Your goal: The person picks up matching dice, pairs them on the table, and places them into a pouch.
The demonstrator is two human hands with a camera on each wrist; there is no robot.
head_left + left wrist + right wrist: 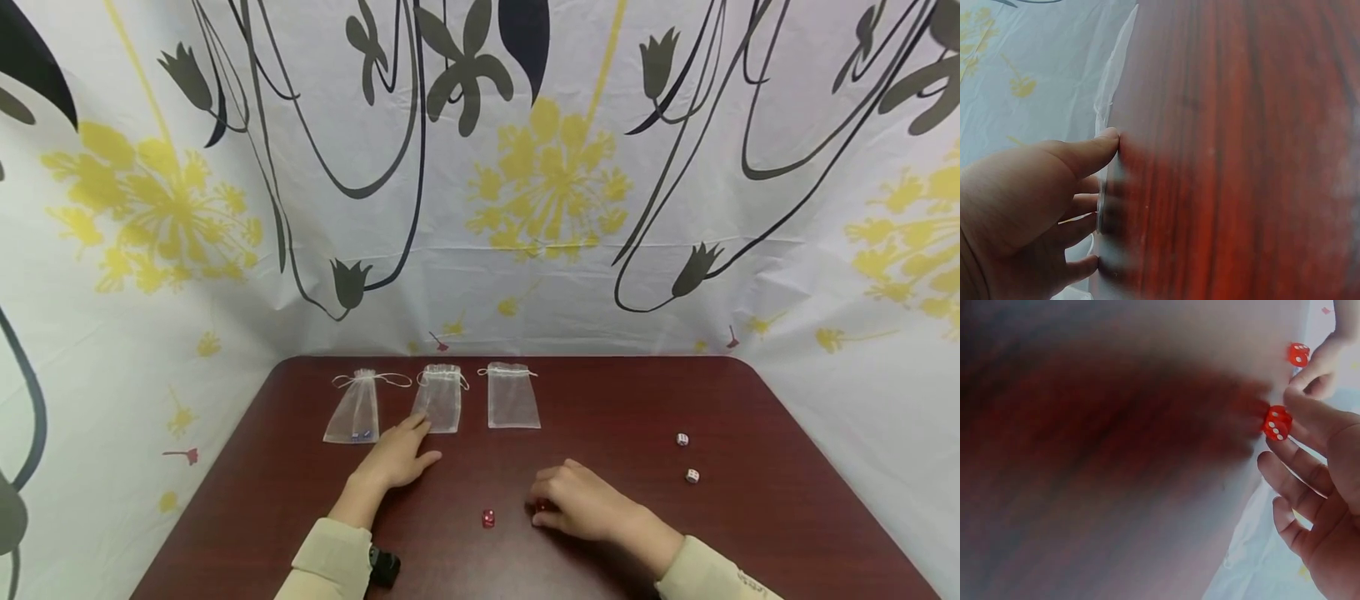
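My left hand (pixel 399 454) lies with its fingers extended over the lower left corner of the middle mesh drawstring bag (pixel 442 400). In the left wrist view its thumb and fingers (pixel 1082 206) rest along the table surface. To its left, a second mesh bag (pixel 356 412) has blue dice (pixel 362 436) inside. My right hand (pixel 585 504) pinches a red die (pixel 1277 423) between thumb and index finger, low at the tabletop; the other fingers are bent. Between the hands sits another red die (pixel 488 518).
A third mesh bag (pixel 513 398) lies flat right of the middle one. Two white dice (pixel 682 439) sit at the right side of the dark red table (pixel 615 400). Patterned white cloth (pixel 480 283) hangs behind the table and along its sides.
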